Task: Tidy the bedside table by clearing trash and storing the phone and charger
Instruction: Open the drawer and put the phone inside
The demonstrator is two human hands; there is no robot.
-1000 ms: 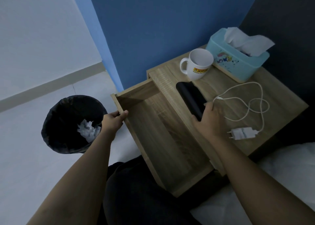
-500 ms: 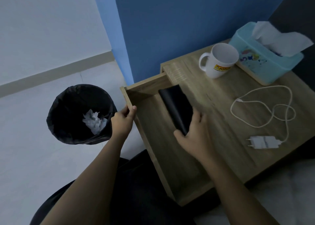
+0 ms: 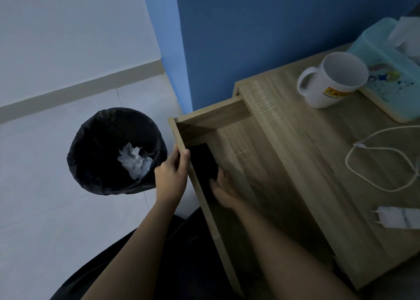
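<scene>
- My left hand [image 3: 171, 178] is wrapped over the front panel of the open drawer [image 3: 229, 118], thumb on the inside edge, fingers on the outside, so it's closed on that panel.
- My right hand [image 3: 225, 190] is down inside the drawer with the fingers on the near end of the phone [image 3: 202, 163]. It's dark in there, so I honestly can't tell if I've got a real grip on it or I'm just touching it.
- The phone is black and lies flat along the drawer's front wall, right behind the panel my left hand is on.
- Charger's up on the surface [image 3: 306, 154]: the white cable [image 3: 384, 165] sits in a loose loop, and the white plug brick [image 3: 396, 218] is near the front edge, prongs pointing toward the drawer.
- White mug [image 3: 334, 81] stands upright near the back, just beside the teal tissue box [image 3: 386, 72], which is blurry at the edge of view.
- Bin [image 3: 113, 152] with a black liner is on the floor left of the drawer, with crumpled white paper [image 3: 134, 161] inside.
</scene>
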